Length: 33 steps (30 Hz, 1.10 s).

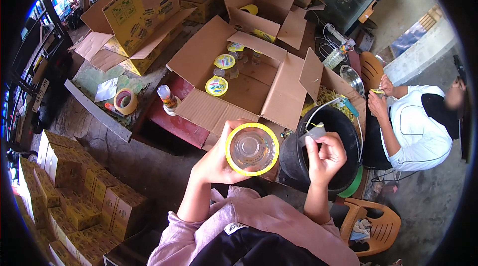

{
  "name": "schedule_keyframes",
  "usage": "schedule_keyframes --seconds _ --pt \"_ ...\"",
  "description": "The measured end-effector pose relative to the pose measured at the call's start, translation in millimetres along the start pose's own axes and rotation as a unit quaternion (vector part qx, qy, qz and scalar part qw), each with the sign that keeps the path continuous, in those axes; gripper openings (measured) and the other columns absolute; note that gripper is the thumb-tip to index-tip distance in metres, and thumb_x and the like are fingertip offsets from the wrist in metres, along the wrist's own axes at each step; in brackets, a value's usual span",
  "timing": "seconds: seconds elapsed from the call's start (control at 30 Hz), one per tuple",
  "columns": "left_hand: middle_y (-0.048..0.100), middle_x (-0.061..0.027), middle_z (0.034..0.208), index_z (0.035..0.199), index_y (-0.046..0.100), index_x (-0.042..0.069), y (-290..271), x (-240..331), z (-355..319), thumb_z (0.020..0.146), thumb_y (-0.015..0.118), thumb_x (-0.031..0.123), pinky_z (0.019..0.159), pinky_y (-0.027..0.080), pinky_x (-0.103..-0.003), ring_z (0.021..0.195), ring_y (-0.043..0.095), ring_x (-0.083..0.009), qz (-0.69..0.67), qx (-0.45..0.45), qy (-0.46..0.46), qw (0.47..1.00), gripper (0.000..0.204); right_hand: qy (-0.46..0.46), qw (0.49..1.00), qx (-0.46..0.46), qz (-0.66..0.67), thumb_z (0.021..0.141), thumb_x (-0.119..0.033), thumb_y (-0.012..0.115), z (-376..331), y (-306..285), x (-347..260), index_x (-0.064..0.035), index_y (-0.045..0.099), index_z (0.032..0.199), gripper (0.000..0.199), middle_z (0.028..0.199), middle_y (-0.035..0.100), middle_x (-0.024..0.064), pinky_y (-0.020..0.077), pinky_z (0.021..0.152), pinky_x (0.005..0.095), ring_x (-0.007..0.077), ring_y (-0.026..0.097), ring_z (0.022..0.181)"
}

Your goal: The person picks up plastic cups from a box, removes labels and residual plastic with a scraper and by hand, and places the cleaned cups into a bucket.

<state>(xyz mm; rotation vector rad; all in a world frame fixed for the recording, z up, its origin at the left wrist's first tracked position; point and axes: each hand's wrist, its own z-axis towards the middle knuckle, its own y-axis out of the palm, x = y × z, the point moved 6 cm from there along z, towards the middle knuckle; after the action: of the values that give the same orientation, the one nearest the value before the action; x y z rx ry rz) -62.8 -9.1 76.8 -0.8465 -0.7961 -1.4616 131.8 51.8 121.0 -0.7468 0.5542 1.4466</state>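
Observation:
My left hand (pixel 219 155) is wrapped round a clear plastic cup (pixel 250 149) with a yellow rim, its round end facing up toward me. To its right, my right hand (pixel 326 155) pinches a small flat grey piece (pixel 314 135) between thumb and fingers; its exact kind I cannot make out. A thin yellow strip (pixel 312 124) curls at its upper edge. Behind and below that hand stands a black bucket (pixel 293 159) with a wire handle. Just beyond both hands is an open cardboard box (pixel 249 87) holding several cups with yellow printed lids (pixel 217 86).
Yellow scraps (pixel 326 94) lie beside the bucket. A glass bottle (pixel 168 99) and a tape roll (pixel 125 101) sit left of the box. Stacked cartons (pixel 89 201) fill the lower left. At right, a co-worker (pixel 413 121) holds a small yellow item near an orange chair (pixel 373 226).

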Motion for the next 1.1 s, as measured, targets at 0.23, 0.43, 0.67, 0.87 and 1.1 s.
schedule_keyframes --seconds 0.23,0.43,0.67,0.87,1.1 --pt "0.039 -0.0146 0.115 0.12 0.026 0.002 37 -2 19 0.061 0.075 0.016 0.09 0.035 -0.035 0.108 0.043 -0.0248 -0.009 -0.05 0.016 0.999 0.077 0.034 0.989 0.143 -0.03 0.069 0.014 0.06 -26 -109 12 0.001 0.051 0.081 0.019 0.08 0.049 0.0047 0.0434 0.068 0.0218 0.0111 0.051 0.075" --pt "0.038 -0.0132 0.115 0.12 0.026 0.003 81 -18 38 0.06 0.074 0.015 0.091 0.035 -0.037 0.109 0.042 -0.0236 -0.124 0.013 0.002 0.992 0.078 0.058 0.95 0.287 -0.106 0.074 0.009 0.058 -56 -216 5 0.0016 0.052 0.082 0.013 0.082 0.051 0.004 0.0429 0.072 0.0225 0.0105 0.052 0.076" --pt "0.038 -0.0119 0.116 0.12 0.028 0.006 148 -35 51 0.061 0.075 0.018 0.094 0.033 -0.038 0.109 0.042 -0.0237 -0.173 -0.015 -0.037 0.984 0.077 0.219 0.86 0.455 -0.077 0.073 0.002 0.06 -152 -353 86 0.0014 0.054 0.092 0.02 0.08 0.057 0.0062 0.0416 0.064 0.0223 0.0111 0.053 0.073" --pt "0.038 -0.0111 0.116 0.12 0.029 0.008 185 -45 57 0.067 0.065 0.003 0.093 0.034 -0.037 0.111 0.039 -0.022 -0.215 -0.016 -0.071 0.974 0.064 0.447 0.817 0.364 0.035 0.07 -0.003 0.062 -201 -394 233 0.0021 0.052 0.098 0.031 0.08 0.057 0.006 0.0403 0.053 0.0231 0.012 0.052 0.063" --pt "0.039 -0.0109 0.117 0.119 0.031 0.01 221 -66 49 0.071 0.062 0.0 0.092 0.036 -0.036 0.111 0.04 -0.0216 -0.223 0.005 -0.139 0.965 0.058 0.547 0.788 0.278 -0.058 0.067 0.002 0.061 -216 -400 315 0.0069 0.05 0.105 0.04 0.083 0.06 0.011 0.0475 0.055 0.0263 0.0168 0.059 0.067"
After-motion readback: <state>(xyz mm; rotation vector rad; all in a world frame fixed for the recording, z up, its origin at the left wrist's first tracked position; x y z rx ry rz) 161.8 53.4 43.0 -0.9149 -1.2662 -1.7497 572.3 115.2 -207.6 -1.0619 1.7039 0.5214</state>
